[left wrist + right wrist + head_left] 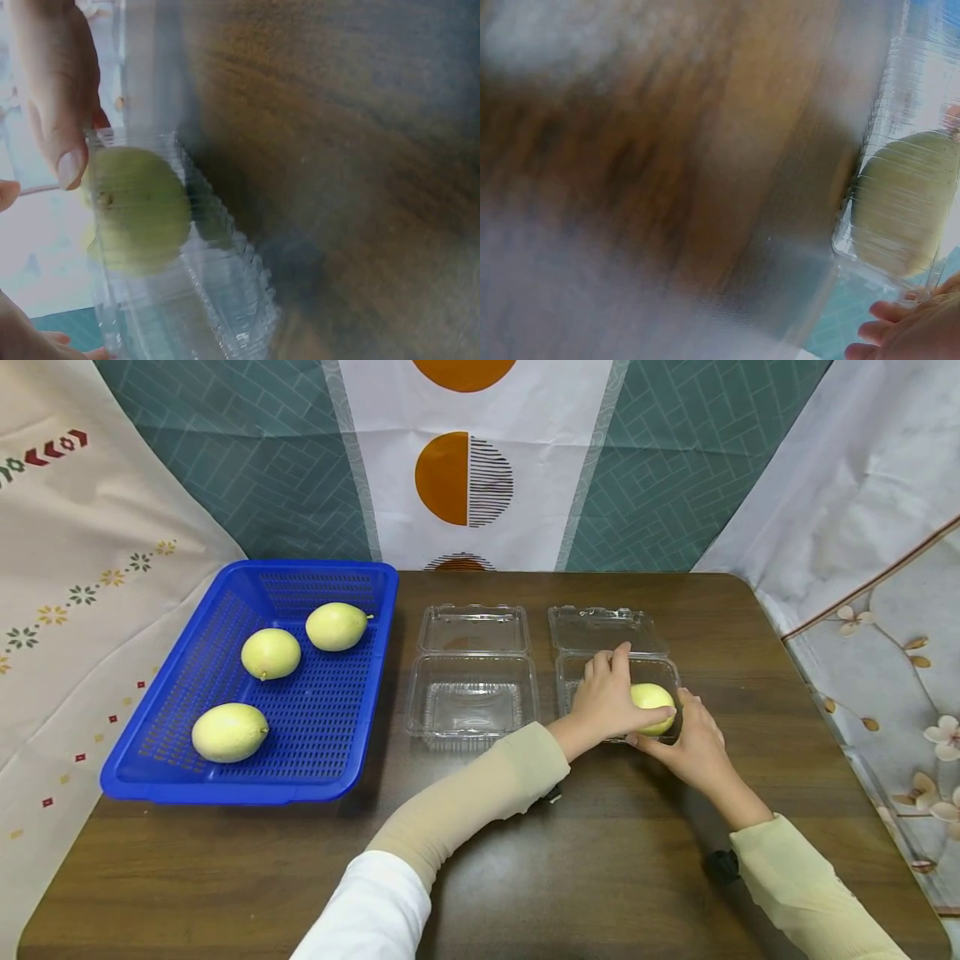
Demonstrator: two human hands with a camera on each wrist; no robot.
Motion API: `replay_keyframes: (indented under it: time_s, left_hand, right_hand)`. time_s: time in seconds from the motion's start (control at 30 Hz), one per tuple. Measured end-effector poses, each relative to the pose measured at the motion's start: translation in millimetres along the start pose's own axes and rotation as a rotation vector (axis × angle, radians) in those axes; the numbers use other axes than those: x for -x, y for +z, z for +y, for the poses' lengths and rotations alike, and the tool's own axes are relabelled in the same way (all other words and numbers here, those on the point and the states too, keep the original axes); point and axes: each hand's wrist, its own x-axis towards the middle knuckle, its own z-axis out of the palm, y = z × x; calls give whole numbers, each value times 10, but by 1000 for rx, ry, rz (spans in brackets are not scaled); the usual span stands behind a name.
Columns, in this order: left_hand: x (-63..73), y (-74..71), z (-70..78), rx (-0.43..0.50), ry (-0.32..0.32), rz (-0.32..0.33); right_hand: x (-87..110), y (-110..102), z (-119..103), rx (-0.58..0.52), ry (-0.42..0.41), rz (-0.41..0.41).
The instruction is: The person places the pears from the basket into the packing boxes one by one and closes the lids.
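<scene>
A pale yellow melon (651, 700) lies inside the right clear plastic clamshell box (567, 672), toward its right end. My left hand (609, 697) is spread over the box, its thumb crossing above the melon and its fingers toward the hinge side. Beside the box's front right corner, my right hand (697, 745) has its thumb along the front rim and its fingers by the right wall. Through the clear wall, the left wrist view shows the melon (142, 210) under the right thumb. Extended right fingers (877, 331) appear outside the box in the right wrist view.
Left of it stands a second clear clamshell box (474, 697) with its lid laid back. A blue plastic basket (247, 793) at the left holds three more melons (229, 732). Everything stands on a brown wooden table (585, 877), with patterned cloths behind and at both sides.
</scene>
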Motion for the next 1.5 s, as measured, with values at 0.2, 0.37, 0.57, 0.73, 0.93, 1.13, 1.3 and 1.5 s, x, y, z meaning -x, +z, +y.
replay_keyframes:
  time_s: [0.2, 0.37, 0.57, 0.73, 0.93, 1.13, 1.3, 1.5]
  left_hand:
    - [-26, -105, -16, -19, 15, -3]
    - [-41, -214, -8, -21, 31, -5]
    - [-38, -318, -3, -34, 51, 12]
    - [-34, -377, -20, -40, 67, 18]
    - [-47, -450, -41, -47, 78, 26]
    - [-48, -533, -86, -72, 103, 47]
    - [-38, -610, -114, -75, 126, 76]
    - [-20, -723, -131, -71, 136, 99]
  right_hand:
    - [-7, 8, -10, 0, 3, -7]
    - [-12, -4, -8, 0, 1, -8]
    - [-8, -14, 11, 1, -8, 6]
    - [10, -5, 24, 3, -13, 17]
    - [18, -4, 17, 13, -3, 21]
    - [10, 1, 12, 10, -1, 15]
    - [19, 3, 17, 3, 7, 2]
    - [22, -2, 12, -7, 6, -7]
